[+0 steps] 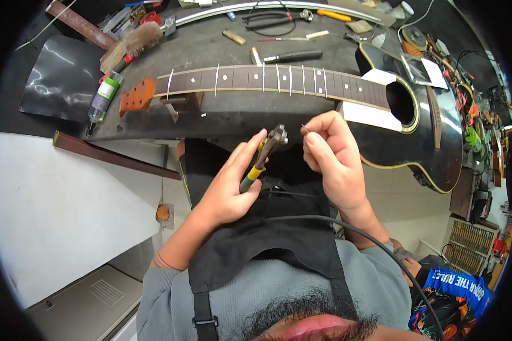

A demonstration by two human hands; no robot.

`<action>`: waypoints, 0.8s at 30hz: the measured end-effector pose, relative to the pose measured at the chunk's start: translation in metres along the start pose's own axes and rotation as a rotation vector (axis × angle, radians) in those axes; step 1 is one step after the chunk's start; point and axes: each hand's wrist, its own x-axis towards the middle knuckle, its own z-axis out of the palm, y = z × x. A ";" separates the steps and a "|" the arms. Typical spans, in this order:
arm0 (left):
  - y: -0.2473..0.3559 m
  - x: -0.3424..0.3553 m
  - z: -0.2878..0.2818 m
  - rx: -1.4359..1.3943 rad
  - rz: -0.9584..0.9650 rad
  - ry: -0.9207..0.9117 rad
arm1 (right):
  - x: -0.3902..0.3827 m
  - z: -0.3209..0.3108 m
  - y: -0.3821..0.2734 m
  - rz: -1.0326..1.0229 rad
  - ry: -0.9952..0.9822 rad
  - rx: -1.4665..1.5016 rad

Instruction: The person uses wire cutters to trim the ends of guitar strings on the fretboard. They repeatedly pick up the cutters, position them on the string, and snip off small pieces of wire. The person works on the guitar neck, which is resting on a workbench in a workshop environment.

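Note:
My left hand (228, 184) holds pliers (265, 152) with green and yellow handles, their metal jaws pointing up and away. Its fingers lie fairly straight along the handles. Close by on the right, my right hand (338, 162) pinches a thin short piece of wire (305, 129) between thumb and forefinger, apart from the jaws. Beyond both hands lies a black acoustic guitar, its fretboard (239, 79) facing up. Several thin pale metal strips lie across the fretboard. White sheets (370, 116) cover the guitar body (438, 131) on both sides of the fretboard end.
A neck support (182, 102) stands under the guitar neck. Left of the orange headstock (137, 96) lie a green-labelled bottle (104, 96) and a brush (142, 40). A black-handled tool (293, 56) rests behind the neck. A black cable (324, 218) runs across my apron.

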 end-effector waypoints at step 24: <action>0.010 -0.014 0.010 0.137 -0.102 -0.005 | -0.011 0.002 0.030 0.004 0.023 0.024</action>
